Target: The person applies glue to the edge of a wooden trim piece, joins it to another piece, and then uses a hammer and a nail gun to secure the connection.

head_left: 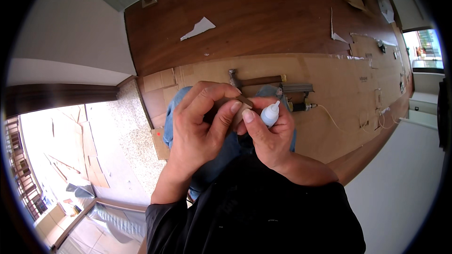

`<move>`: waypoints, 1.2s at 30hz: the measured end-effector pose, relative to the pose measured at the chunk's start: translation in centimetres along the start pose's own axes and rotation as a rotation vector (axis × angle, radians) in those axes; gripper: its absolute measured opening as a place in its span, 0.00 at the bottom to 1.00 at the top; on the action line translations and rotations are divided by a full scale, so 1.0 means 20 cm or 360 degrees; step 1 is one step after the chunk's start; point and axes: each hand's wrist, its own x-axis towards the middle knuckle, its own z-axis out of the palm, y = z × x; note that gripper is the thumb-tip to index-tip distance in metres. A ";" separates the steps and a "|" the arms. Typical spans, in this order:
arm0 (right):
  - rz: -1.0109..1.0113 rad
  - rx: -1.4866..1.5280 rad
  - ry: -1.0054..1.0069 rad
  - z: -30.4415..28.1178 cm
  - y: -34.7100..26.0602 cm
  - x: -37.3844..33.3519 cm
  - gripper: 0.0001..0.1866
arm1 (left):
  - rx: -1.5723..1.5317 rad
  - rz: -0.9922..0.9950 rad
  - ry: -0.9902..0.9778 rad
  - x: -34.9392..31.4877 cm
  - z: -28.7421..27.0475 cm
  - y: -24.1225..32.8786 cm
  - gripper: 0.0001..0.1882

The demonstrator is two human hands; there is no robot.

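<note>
Wood floor [263, 14], left hand [200, 127] pinching small wood piece [241, 108], right hand [268, 136] gripping white glue bottle [270, 114]

Small white squeeze bottle [270, 114] w/ pointed nozzle in my right hand [268, 134], nozzle up. Flattened brown cardboard sheets [329, 89] on floor. No signs/screens.

We're inside a home under renovation: dark wood flooring [245, 14] half covered with taped cardboard sheets [339, 94], a hammer [254, 81] and a nail gun [296, 95] lying on them, paper scraps [198, 28] far off, white walls [70, 28], a bright window [426, 47] at right.
</note>
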 end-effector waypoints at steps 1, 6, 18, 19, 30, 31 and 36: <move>-0.0010 0.0011 -0.0008 0.00 0.00 0.00 0.07 | -0.0002 0.0000 0.0006 0.00 0.00 0.00 0.08; -0.0010 0.0013 -0.0021 0.00 0.00 -0.01 0.07 | 0.0016 0.0008 0.0004 -0.01 -0.01 0.02 0.08; -0.0080 0.0152 -0.0098 -0.04 0.00 -0.06 0.07 | 0.0070 0.0158 0.0021 -0.05 0.00 0.10 0.10; -0.0090 0.0162 -0.0085 -0.05 -0.01 -0.07 0.07 | 0.0091 0.0188 0.0008 -0.06 -0.01 0.11 0.11; -0.0172 0.0157 -0.0179 -0.08 -0.03 -0.11 0.08 | 0.0090 0.0286 0.0006 -0.13 0.01 0.15 0.14; -0.0170 0.0157 -0.0190 -0.08 -0.03 -0.11 0.08 | 0.0090 0.0288 0.0002 -0.13 0.01 0.15 0.14; -0.0184 0.0142 -0.0191 -0.08 -0.05 -0.11 0.07 | 0.0052 0.0264 -0.0019 -0.13 0.01 0.16 0.15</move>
